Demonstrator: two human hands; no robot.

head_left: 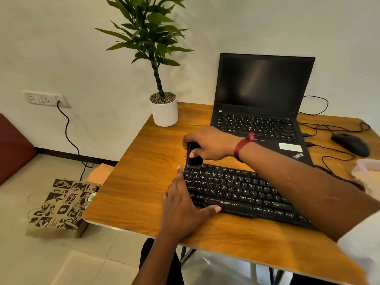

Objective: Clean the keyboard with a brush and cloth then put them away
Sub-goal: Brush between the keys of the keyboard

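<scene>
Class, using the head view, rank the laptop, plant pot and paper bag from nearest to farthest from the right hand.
1. Laptop, just behind the right hand.
2. Plant pot, far-left corner of the table.
3. Paper bag, on the floor, left.

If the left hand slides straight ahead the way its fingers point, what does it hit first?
Probably the brush held in the right hand, just beyond the left hand; their height gap is unclear.
</scene>
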